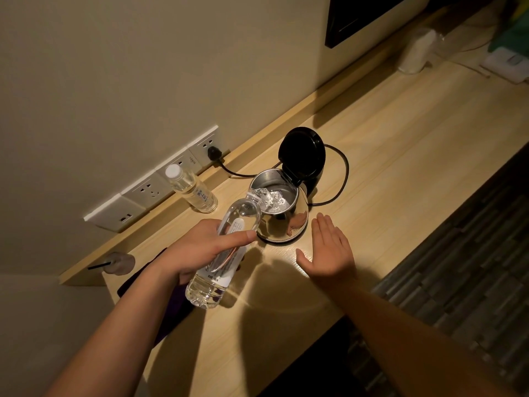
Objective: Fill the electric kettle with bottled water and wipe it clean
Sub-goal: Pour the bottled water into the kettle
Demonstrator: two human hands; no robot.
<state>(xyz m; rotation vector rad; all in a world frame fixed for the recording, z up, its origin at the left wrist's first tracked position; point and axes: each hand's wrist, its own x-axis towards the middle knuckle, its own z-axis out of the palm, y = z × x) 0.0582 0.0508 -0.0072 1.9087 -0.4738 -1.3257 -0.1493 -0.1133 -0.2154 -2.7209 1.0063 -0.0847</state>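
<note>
Item: electric kettle (pixel 282 216), polished steel, black lid (pixel 303 152) raised, standing on a pale wooden desk (pixel 400 144); cord (pixel 340 179) runs to a wall socket (pixel 211 151). Left hand (pixel 206 250) grasps a clear water bottle (pixel 226 247) uncapped and tilted, its mouth over the kettle rim beyond the fingertips, water pouring in. Bottle label print too small to read. Right hand (pixel 329 250) lies flat, fingers released, just beside the kettle base. Second bottle (pixel 190 187), capped, stands past the left fingers near the sockets.

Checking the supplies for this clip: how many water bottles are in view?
2. One tilted bottle is held in the left hand, its mouth over the open kettle. One capped bottle stands by the wall sockets. Others may be out of frame.
</note>
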